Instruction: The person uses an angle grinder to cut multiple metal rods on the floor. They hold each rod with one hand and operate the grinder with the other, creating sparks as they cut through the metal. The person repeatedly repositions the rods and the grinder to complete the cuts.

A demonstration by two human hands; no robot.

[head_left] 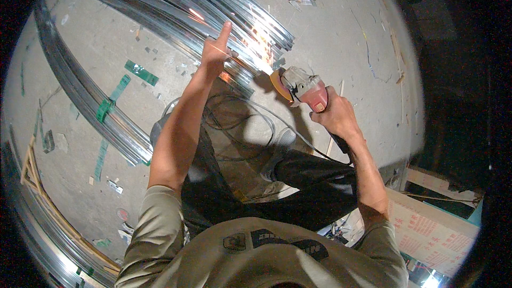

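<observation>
My right hand (338,116) is wrapped round the red and grey body of an angle grinder (309,86). The grinder's yellowish disc (279,86) points left, toward the end of a metal channel (246,67). Bright sparks (260,40) spray from there up over a bundle of long silvery metal channels (160,8). My left hand (215,52) grips the channel beside the disc, its thumb stretched along the top. The fingers underneath are mostly hidden. Glare hides the exact spot where disc and metal meet.
A black power cable (256,108) loops over the concrete floor between my legs. At left lies another channel bundle (90,82) bound with green tape (104,110). More metal lengths (58,250) lie at lower left. A printed cardboard box (432,229) stands at lower right.
</observation>
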